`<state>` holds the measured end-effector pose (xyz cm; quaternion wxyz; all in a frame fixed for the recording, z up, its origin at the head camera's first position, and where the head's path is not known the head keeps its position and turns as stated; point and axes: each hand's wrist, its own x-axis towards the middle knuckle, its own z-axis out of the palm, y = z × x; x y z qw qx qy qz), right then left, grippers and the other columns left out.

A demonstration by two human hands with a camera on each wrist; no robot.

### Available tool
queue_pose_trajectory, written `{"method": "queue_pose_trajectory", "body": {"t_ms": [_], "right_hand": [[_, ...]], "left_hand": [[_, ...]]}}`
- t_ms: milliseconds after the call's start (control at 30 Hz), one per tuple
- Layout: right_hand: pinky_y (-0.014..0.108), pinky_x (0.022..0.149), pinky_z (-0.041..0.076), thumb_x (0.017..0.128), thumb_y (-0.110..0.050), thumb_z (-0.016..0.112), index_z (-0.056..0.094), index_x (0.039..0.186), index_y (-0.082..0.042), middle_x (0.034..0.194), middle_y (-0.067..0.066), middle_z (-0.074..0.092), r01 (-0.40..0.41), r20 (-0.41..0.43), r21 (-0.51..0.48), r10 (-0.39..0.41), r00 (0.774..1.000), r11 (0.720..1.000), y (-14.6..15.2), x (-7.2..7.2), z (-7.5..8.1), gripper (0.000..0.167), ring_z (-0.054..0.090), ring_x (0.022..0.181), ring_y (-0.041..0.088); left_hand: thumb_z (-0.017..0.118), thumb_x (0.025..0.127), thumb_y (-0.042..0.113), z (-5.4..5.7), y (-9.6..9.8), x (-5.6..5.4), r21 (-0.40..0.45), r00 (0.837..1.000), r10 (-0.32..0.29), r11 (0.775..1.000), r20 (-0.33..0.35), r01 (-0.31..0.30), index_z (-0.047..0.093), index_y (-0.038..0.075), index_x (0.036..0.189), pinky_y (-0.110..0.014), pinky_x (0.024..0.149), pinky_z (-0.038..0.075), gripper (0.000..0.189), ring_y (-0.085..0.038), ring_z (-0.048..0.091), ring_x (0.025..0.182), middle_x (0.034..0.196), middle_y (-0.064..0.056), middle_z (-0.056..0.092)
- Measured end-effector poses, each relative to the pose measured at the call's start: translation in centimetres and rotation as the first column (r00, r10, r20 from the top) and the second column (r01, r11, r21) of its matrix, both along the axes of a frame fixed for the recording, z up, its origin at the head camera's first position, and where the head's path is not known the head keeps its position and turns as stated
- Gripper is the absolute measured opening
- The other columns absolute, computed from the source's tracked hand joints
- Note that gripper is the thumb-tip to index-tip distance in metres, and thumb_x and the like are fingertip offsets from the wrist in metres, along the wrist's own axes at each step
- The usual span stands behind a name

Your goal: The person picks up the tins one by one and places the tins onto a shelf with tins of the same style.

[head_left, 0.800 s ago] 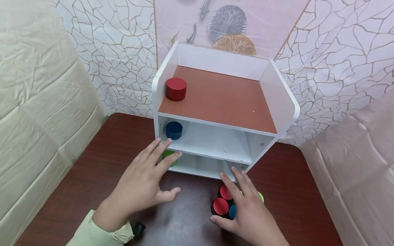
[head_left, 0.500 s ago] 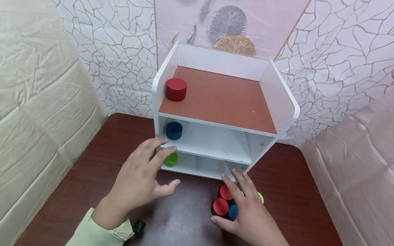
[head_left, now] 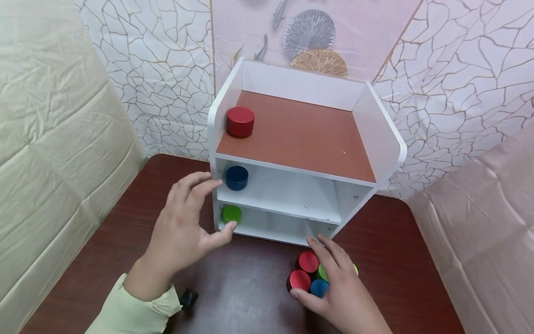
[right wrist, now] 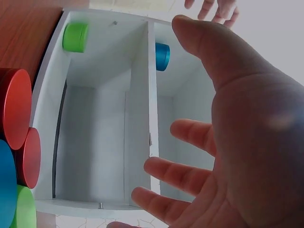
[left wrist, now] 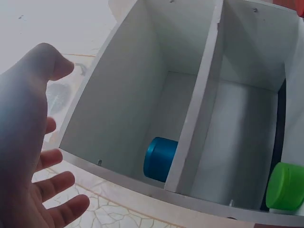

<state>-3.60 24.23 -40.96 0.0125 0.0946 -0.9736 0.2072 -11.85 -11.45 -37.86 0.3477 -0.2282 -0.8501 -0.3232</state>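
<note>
My left hand [head_left: 177, 229] is held up at the left front of a white shelf unit [head_left: 275, 211], fingers loosely bent and thumb apart, holding nothing. Nearest to it are a blue round tin [head_left: 237, 178] on the middle shelf and a green round tin [head_left: 231, 215] on the bottom shelf. A red round tin [head_left: 240, 122] stands on the brown top at the left. My right hand [head_left: 340, 285] hovers with spread fingers over a cluster of red [head_left: 308, 262], blue [head_left: 319, 288] and green [head_left: 323, 272] tins, partly hiding them. In the right wrist view its palm holds nothing.
The unit stands on a dark brown table [head_left: 246, 287] against a patterned cloth backdrop [head_left: 167, 69]. Its raised side panels [head_left: 379, 130] flank the top. Cloth walls [head_left: 54, 139] close in on both sides. A small black object [head_left: 188, 299] is by the left sleeve [head_left: 137, 308].
My left hand has drawn back to the left and tilted upward, uncovering the green tin. The right hand has shifted slightly right, showing more of the blue and green tins. The tins stay put.
</note>
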Motion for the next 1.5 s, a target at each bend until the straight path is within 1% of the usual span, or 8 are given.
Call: {"method": "queue_pose_trajectory", "body": {"t_ms": [233,367,467,600,733,1033,1300,1500], "right_hand": [[0.054,0.091,0.070,0.082,-0.075,0.089,0.046,0.171,-0.032,0.170,0.008,0.046,-0.007,-0.032,-0.018,0.006,0.999,1.000,0.1,0.3,-0.1,0.108,0.056,0.147,0.038],[0.047,0.089,0.071,0.081,-0.074,0.091,0.047,0.169,-0.034,0.165,0.006,0.050,0.007,-0.014,-0.023,-0.007,1.000,1.000,0.2,0.4,-0.1,0.106,0.059,0.140,0.033],[0.044,0.087,0.070,0.081,-0.066,0.096,0.046,0.169,-0.035,0.161,0.004,0.052,0.018,-0.004,-0.024,-0.018,1.000,1.000,0.2,0.5,-0.1,0.106,0.060,0.135,0.029],[0.038,0.085,0.069,0.081,-0.059,0.099,0.047,0.168,-0.035,0.154,0.001,0.056,0.026,-0.009,-0.026,-0.026,1.000,0.999,0.3,0.6,-0.2,0.104,0.061,0.127,0.023],[0.035,0.084,0.067,0.082,-0.064,0.096,0.050,0.167,-0.034,0.150,-0.002,0.057,0.022,-0.034,-0.019,-0.023,0.999,1.000,0.5,0.6,-0.5,0.101,0.061,0.122,0.018],[0.036,0.086,0.068,0.079,-0.055,0.101,0.055,0.164,-0.027,0.144,-0.001,0.061,0.045,-0.006,-0.015,-0.045,0.999,0.999,0.7,0.8,-1.1,0.101,0.062,0.119,0.017],[0.037,0.087,0.068,0.080,-0.060,0.098,0.055,0.164,-0.032,0.144,-0.002,0.062,0.077,0.076,-0.042,-0.073,0.994,0.996,0.9,0.7,-1.3,0.099,0.063,0.124,0.023],[0.037,0.089,0.068,0.078,-0.065,0.098,0.057,0.163,-0.030,0.143,-0.004,0.063,0.059,0.034,-0.025,-0.058,0.998,0.998,1.2,0.9,-1.9,0.100,0.062,0.124,0.017]], "left_hand": [[0.092,0.083,0.030,0.6,0.0,-0.8,0.172,0.999,-0.035,0.985,0.036,0.028,0.055,0.011,0.155,-0.057,0.104,0.060,0.083,-0.032,0.055,0.144,0.156,-0.017,0.055],[0.092,0.085,0.024,1.0,-0.2,-1.4,0.266,0.994,-0.072,0.963,0.084,0.047,0.050,0.010,0.158,-0.044,0.104,0.059,0.085,-0.025,0.057,0.139,0.157,-0.015,0.054],[0.091,0.087,0.023,1.2,-0.2,-1.8,0.305,0.990,-0.074,0.952,0.123,0.033,0.048,0.010,0.159,-0.033,0.105,0.056,0.085,-0.024,0.058,0.133,0.156,-0.013,0.054],[0.090,0.089,0.024,1.7,0.0,-2.3,0.320,0.985,-0.055,0.948,0.166,-0.001,0.047,0.010,0.159,-0.032,0.106,0.054,0.083,-0.026,0.060,0.131,0.154,-0.014,0.055],[0.090,0.091,0.024,2.1,0.2,-2.6,0.342,0.980,-0.049,0.939,0.194,-0.021,0.047,0.011,0.159,-0.036,0.105,0.054,0.082,-0.025,0.060,0.129,0.151,-0.012,0.056],[0.086,0.094,0.021,2.2,0.6,-3.0,0.384,0.965,-0.037,0.921,0.260,-0.069,0.048,0.014,0.158,-0.020,0.099,0.052,0.075,-0.018,0.059,0.120,0.137,-0.011,0.060],[0.084,0.096,0.020,2.1,0.9,-3.7,0.399,0.963,-0.033,0.914,0.268,-0.080,0.051,0.015,0.158,-0.019,0.095,0.053,0.070,-0.017,0.060,0.116,0.134,-0.009,0.061],[0.083,0.097,0.022,2.1,1.2,-3.7,0.412,0.962,-0.045,0.908,0.269,-0.073,0.052,0.017,0.158,-0.019,0.093,0.054,0.069,-0.016,0.061,0.115,0.135,-0.008,0.062]]}}
